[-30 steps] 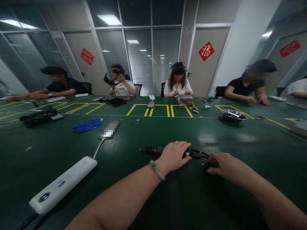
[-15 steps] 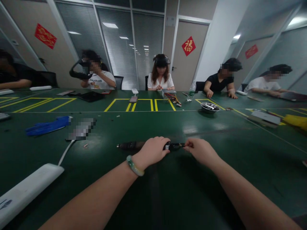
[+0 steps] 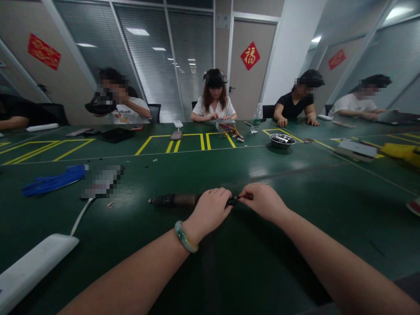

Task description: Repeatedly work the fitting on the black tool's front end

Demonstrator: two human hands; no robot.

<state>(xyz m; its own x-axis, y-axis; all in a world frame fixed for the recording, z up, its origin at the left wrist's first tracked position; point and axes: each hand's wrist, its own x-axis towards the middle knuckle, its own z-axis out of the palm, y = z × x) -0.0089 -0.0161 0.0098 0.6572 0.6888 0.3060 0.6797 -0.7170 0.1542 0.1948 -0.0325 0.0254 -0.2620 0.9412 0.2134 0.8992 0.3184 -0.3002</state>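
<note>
Dark slender cylindrical hand tool [image 3: 175,200] lies flat on the green tabletop [image 3: 295,245], crosswise in front of the person, its narrow tip pointing to their left. The left hand [image 3: 210,210], a pale green bangle [image 3: 185,236] on its wrist, is curled over the tool's right end and presses it down. Just beside the tool's right end, the right hand [image 3: 264,202] is closed in a pinch on something small and dark where a thin black cord leaves the tool; I cannot tell whether it is a plug or the cord itself.

A second ago the right hand lay loose and well to the right of the tool, resting on the slack cord. It has since slid in along the cord, and now its fingertips nearly touch the left hand's fingers. The left hand has not shifted its hold. To my eye, that means the work has narrowed to the joint at the tool's rear, one hand bracing, the other gripping.

Left of the tool lie a white power strip [image 3: 33,267] with its cable, and beyond that a blue glove [image 3: 52,183]. Far behind the tool, other people sit at their own work.
</note>
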